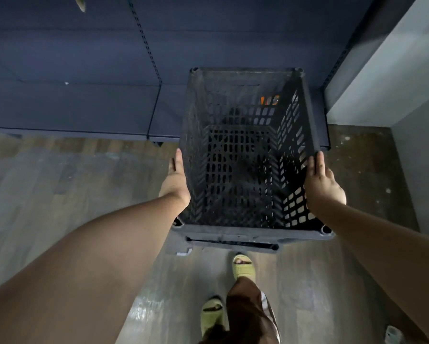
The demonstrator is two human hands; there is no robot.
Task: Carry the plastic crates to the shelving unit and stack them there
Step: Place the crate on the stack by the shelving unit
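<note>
A dark plastic crate [248,155] with slotted walls is held between both hands above the floor [59,194], its far end over the low base of the blue shelving unit [84,108]. The left hand [175,180] lies flat against the crate's left wall, the right hand [321,184] presses the right wall near the rim. Feet in yellow-green slippers [243,266] stand below the crate

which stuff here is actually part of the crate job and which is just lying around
Part of the job: black crate, held by left hand and right hand; blue shelving unit.

Just lying about: small pale object on the floor, bottom right.
</note>
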